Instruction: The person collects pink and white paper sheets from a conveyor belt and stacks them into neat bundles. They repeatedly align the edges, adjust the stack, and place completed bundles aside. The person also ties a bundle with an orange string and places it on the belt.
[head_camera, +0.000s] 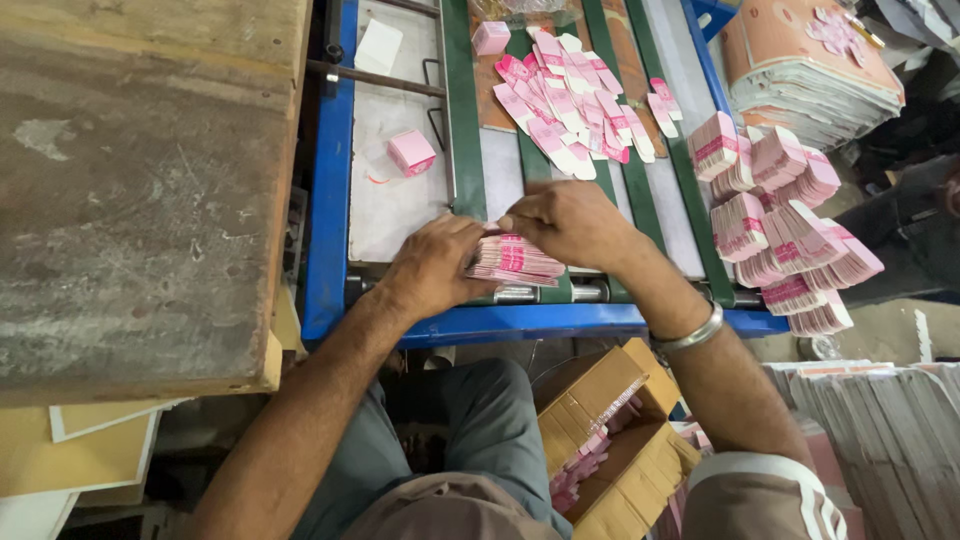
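Big worn wooden bench (140, 190) on the left, and beside it a blue-framed conveyor table (330, 180) with green belts (462, 110) running away from the person. On its near edge, the left hand (432, 268) and right hand (570, 222) close round a stack of flat pink-and-white cartons (513, 260), fingers curled tight, its long axis lying across the belts, pointing left to right. Loose glossy cartons (570, 100) fan out farther up; a brown corrugated box (610, 440) sits below.

Silver bangle (690, 335), grey-green trousers (480, 440), brown white-trimmed sleeve (770, 490).
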